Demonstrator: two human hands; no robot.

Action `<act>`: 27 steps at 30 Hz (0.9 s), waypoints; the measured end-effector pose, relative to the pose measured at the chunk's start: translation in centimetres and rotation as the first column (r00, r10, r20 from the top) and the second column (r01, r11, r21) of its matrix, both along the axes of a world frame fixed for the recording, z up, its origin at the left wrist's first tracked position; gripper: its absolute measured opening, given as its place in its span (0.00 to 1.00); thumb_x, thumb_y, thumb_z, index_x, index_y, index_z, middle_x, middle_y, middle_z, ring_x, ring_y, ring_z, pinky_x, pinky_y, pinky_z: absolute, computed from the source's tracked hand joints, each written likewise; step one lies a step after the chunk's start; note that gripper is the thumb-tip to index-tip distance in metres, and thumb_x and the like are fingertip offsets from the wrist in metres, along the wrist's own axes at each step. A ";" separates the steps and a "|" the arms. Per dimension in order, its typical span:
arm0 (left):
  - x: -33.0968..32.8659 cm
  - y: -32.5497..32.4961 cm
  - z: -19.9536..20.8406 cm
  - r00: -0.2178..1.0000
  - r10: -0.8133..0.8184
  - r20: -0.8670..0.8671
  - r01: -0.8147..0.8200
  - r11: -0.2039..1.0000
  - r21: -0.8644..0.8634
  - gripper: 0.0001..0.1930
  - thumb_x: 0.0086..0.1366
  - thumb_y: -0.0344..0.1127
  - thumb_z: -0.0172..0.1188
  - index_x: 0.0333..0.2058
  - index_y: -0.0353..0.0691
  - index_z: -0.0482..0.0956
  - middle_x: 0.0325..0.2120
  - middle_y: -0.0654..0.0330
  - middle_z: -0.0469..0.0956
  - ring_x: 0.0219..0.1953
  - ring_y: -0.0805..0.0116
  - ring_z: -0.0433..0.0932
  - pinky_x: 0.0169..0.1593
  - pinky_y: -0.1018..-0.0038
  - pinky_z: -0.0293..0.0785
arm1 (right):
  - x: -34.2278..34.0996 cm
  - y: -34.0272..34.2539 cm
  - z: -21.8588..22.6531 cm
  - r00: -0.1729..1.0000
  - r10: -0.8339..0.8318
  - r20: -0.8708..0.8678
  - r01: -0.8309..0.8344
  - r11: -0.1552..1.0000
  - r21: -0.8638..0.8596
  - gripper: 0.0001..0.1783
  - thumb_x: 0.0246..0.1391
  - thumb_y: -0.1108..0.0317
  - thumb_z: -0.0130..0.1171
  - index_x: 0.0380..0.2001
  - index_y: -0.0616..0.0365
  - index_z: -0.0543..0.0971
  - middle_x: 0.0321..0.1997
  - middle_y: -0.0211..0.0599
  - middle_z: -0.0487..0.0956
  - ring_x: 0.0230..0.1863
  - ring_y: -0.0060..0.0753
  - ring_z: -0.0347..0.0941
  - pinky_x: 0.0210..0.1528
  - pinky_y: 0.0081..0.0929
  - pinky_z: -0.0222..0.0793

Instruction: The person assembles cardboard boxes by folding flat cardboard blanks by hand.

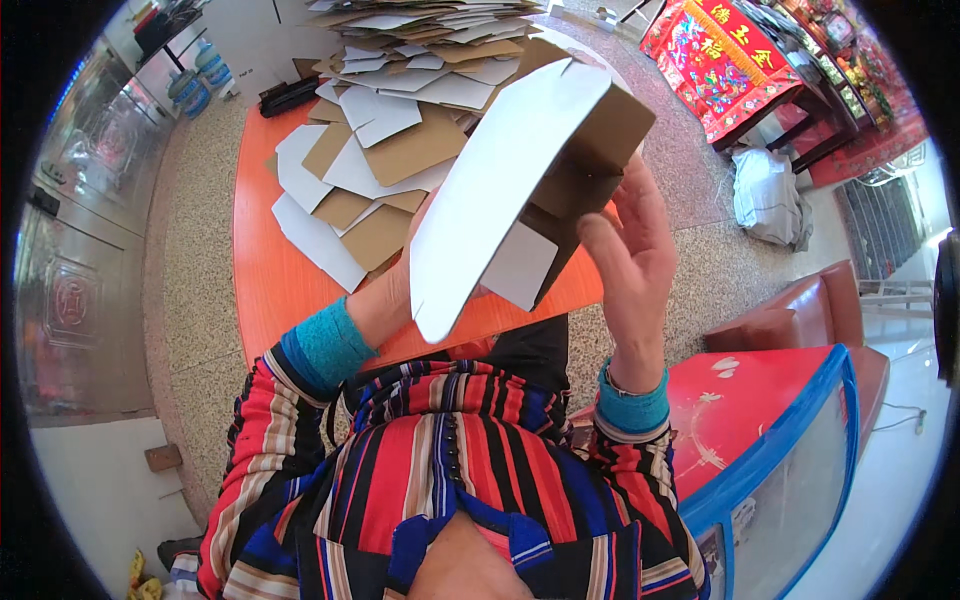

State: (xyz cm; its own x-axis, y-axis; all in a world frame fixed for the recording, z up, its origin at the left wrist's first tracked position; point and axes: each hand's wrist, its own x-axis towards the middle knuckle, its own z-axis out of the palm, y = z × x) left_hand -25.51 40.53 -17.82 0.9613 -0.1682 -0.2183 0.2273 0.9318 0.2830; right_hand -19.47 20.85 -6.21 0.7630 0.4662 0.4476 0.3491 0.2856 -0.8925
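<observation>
A small cardboard box [603, 140], brown inside and white outside, is held up above the near part of the table. One end faces me uncovered, with a long white flap [505, 190] standing out to the left and a smaller white flap [521, 266] below. My left hand [402, 282] grips the box from behind the long flap, which hides most of its fingers. At the box's right side is my right hand [642, 238], its thumb by the uncovered end and its fingers against the outer wall.
Flat cardboard blanks [415, 140], white and brown, lie heaped on the orange table [270, 240]. A black object [288, 95] rests at its left edge. Right of me stand a blue-framed glass-fronted case [790, 470] and a brown seat [800, 312]. Water jugs [205, 70] stand far left.
</observation>
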 end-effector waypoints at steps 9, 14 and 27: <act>-1.2 -1.0 2.3 0.996 0.052 0.066 -0.069 0.955 0.288 0.28 0.65 0.54 0.48 0.56 0.40 0.69 0.51 0.50 0.74 0.47 0.59 0.74 0.50 0.64 0.69 | -1.7 -3.2 -1.5 0.628 -0.001 0.778 0.349 0.894 -0.281 0.24 0.52 0.77 0.55 0.54 0.63 0.73 0.55 0.46 0.74 0.52 0.43 0.73 0.53 0.29 0.70; -1.0 -1.8 3.6 0.991 -0.032 0.127 -0.028 0.896 0.443 0.24 0.64 0.51 0.50 0.52 0.40 0.72 0.47 0.52 0.74 0.43 0.61 0.73 0.47 0.67 0.67 | 0.3 -7.7 -6.6 0.855 0.082 0.512 0.228 0.828 -0.513 0.19 0.49 0.76 0.57 0.47 0.63 0.76 0.54 0.47 0.75 0.49 0.41 0.73 0.48 0.34 0.71; -0.7 -1.5 3.9 0.986 0.076 0.151 -0.137 0.885 0.445 0.20 0.65 0.50 0.49 0.49 0.45 0.72 0.45 0.58 0.75 0.42 0.64 0.72 0.46 0.65 0.65 | -0.9 -3.7 -1.1 0.824 -0.146 0.547 0.294 0.937 -0.191 0.22 0.39 0.73 0.67 0.42 0.62 0.77 0.44 0.44 0.78 0.44 0.44 0.74 0.49 0.37 0.71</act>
State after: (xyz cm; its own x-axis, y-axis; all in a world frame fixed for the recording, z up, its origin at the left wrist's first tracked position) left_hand -26.23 39.03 -13.91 0.9922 0.0248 -0.1221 0.0682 0.7121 0.6987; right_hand -20.37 17.13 -7.33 0.5486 0.4675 0.6932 0.8041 -0.0678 -0.5906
